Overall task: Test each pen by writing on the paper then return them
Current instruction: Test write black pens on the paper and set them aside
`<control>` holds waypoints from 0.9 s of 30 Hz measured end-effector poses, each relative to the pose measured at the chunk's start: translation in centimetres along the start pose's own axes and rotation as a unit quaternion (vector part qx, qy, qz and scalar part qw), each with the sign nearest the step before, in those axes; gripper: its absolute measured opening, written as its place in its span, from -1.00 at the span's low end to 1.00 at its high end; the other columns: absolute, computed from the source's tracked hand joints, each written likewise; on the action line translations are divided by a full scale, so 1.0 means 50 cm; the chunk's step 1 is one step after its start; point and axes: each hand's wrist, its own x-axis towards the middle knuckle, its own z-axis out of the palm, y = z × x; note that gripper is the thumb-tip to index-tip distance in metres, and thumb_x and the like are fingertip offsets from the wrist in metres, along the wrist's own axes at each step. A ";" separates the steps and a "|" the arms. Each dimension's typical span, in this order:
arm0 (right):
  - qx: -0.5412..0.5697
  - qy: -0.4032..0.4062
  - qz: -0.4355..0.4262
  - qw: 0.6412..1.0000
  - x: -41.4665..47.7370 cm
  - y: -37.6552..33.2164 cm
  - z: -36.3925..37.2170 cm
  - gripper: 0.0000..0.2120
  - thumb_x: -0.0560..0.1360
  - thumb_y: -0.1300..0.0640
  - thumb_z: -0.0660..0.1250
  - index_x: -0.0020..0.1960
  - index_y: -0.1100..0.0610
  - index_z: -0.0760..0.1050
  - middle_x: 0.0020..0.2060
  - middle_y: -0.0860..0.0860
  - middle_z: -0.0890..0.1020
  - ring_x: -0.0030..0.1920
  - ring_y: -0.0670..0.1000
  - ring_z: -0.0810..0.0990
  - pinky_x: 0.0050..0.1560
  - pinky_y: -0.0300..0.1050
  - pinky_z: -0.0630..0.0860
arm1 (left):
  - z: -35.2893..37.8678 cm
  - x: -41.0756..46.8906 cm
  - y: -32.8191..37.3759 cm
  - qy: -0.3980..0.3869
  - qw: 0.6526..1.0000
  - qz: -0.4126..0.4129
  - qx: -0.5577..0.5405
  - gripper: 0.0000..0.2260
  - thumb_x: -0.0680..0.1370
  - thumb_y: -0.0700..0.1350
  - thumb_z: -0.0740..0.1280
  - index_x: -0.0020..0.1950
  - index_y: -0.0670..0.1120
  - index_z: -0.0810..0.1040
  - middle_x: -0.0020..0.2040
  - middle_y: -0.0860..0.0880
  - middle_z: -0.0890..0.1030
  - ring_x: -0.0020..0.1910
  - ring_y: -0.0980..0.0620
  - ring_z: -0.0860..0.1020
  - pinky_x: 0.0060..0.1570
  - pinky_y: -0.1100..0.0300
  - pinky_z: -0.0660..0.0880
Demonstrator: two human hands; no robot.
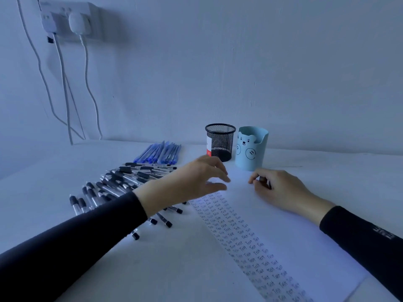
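My right hand (277, 188) rests curled on the sheet of white paper (290, 232), its fingers closed around something small and dark near the thumb; I cannot tell whether that is a pen. My left hand (196, 179) hovers with its fingers spread and empty above the top of the paper, just in front of the black wire-mesh pen cup (220, 141). Just to the right of that cup stands a pale blue plastic holder with a bear face (250, 149). Rows of the handwritten word "Test" (244, 240) run down the paper's left strip. Under my left forearm, a heap of clear pens with black grips (117, 184) lies on the white table (43, 192), and beyond it lies a smaller bunch of blue pens (159, 152).
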 end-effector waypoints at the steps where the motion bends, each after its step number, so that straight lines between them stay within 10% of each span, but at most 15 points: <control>1: -0.001 -0.001 0.000 1.000 0.000 0.000 -0.001 -0.84 0.54 0.07 0.22 -0.12 -0.18 0.49 -0.28 -0.13 0.56 -0.32 -0.15 0.47 -0.29 -0.23 0.36 | -0.003 0.000 0.000 -0.006 1.000 -0.010 -0.009 -0.71 0.55 0.01 0.36 0.25 0.01 0.60 0.14 0.07 0.55 0.07 0.18 0.46 0.10 0.40 0.36; 8: 0.064 0.042 -0.062 0.995 0.000 -0.032 0.001 -0.86 0.56 -0.05 0.31 0.00 -0.09 0.64 -0.21 -0.20 0.54 -0.25 -0.32 0.47 -0.31 -0.35 0.27 | -0.058 -0.053 -0.078 0.017 0.991 -0.136 0.001 -0.73 0.60 0.00 0.28 0.29 0.04 0.55 0.13 0.12 0.56 0.03 0.24 0.49 0.04 0.37 0.45; 13: 0.001 -0.004 -0.146 0.989 0.010 -0.088 0.041 -0.56 0.45 -0.32 0.28 0.21 -0.14 0.60 0.10 -0.16 0.43 0.13 -0.15 0.37 0.11 -0.18 0.36 | -0.056 -0.061 -0.083 -0.041 0.980 -0.195 -0.015 -0.71 0.65 0.04 0.16 0.36 0.12 0.46 0.25 0.20 0.43 0.17 0.15 0.49 0.17 0.25 0.38; 19: 0.180 -0.033 -0.070 0.981 0.071 -0.081 0.006 -0.93 0.48 0.08 0.46 -0.11 0.06 0.61 0.00 -0.01 0.59 -0.02 -0.10 0.52 -0.02 -0.28 0.43 | -0.044 -0.065 -0.070 -0.074 0.974 -0.216 0.001 -0.65 0.63 0.11 0.11 0.41 0.14 0.38 0.40 0.17 0.36 0.28 0.13 0.43 0.29 0.08 0.40; 27: 0.623 -0.031 0.043 0.780 0.071 -0.088 -0.079 -0.93 0.60 0.06 0.23 0.02 0.00 0.48 -0.15 0.08 0.67 -0.19 0.07 0.66 -0.14 -0.08 0.59 | -0.040 -0.063 -0.033 -0.079 0.966 -0.232 0.077 -0.64 0.66 0.04 0.03 0.39 0.07 0.45 0.43 0.14 0.38 0.31 0.13 0.43 0.34 0.14 0.33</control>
